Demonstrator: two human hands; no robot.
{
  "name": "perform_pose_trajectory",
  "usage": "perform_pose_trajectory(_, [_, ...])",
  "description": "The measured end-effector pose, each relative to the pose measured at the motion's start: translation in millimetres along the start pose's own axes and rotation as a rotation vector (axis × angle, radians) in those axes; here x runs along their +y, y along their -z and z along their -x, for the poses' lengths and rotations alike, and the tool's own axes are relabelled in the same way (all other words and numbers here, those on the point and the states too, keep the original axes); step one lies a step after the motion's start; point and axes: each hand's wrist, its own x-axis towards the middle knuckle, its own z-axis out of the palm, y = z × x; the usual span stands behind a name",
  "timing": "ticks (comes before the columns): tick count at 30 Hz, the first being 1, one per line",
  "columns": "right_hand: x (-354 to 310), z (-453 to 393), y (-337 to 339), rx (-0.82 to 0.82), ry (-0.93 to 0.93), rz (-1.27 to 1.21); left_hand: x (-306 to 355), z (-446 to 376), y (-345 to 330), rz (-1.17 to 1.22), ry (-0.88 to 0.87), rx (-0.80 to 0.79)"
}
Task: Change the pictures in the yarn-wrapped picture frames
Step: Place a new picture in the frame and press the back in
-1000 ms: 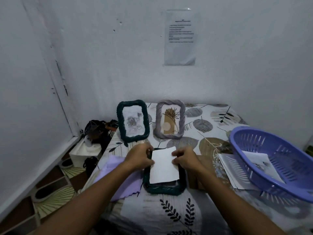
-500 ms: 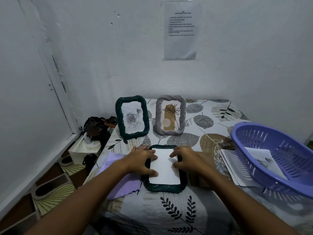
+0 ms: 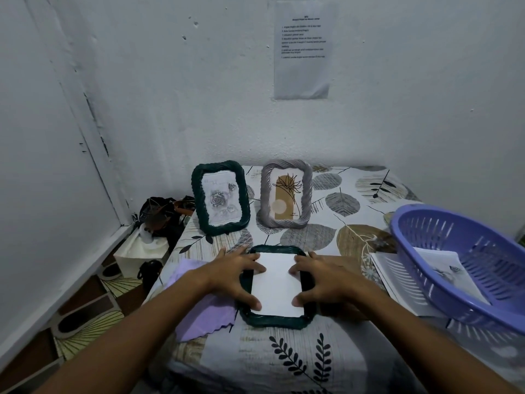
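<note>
Leaf-print table point(image 3: 312, 351): both hands' grips flat, spread on white sheet point(image 3: 277, 282); basket point(image 3: 466, 268) right

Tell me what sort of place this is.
Probably a plain room at home, set up for craft work: a leaf-print tablecloth on a corner table, a printed instruction sheet taped to the wall, shoes on the floor.

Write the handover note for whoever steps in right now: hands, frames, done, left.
Left hand and right hand: both open, fingers pressing the white paper sheet into the dark green yarn-wrapped frame lying flat.
Standing behind: dark green yarn-wrapped frame with rose picture, grey yarn-wrapped frame with plant picture.
More prints in the purple plastic basket.
Done: sheet laid in the flat frame.
Left: close it, stand it up.
</note>
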Motion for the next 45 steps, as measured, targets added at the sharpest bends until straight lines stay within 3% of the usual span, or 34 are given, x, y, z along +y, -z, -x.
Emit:
perform_pose_trajectory(18, [5.3,-6.0,1.9,-0.034,0.010,-0.041,0.5,1.7,1.9,-0.012,0.010,-0.022])
perform_pose_trajectory(30, [8.8,-4.1,1.8,-0.056,0.040,0.066,4.7,0.1,3.8,-0.058,0.014,-0.007])
perform_pose_trajectory(33, [6.9,0.5,6.1,0.045,0.011,-0.146,4.9,-3.8,9.4,0.075,0.055,0.000])
perform_pose_trajectory(36, [11.8,10.8,15.0,0.349,-0.108,-0.522,20.1,-8.3,13.2,0.252,0.000,0.072])
perform_pose_trajectory(38, [20.6,21.4,19.6,0.489,-0.229,-0.645,43.8,-11.9,11.9,0.354,-0.059,0.087])
perform_pose_trajectory(42, [40.8,46.9,18.1,0.514,-0.362,-0.661,95.7,-25.0,-1.4,0.291,-0.154,0.064])
perform_pose_trajectory(45, [47.7,58.5,7.4,0.485,-0.432,-0.662,125.7,-27.6,-4.8,0.202,-0.124,0.043])
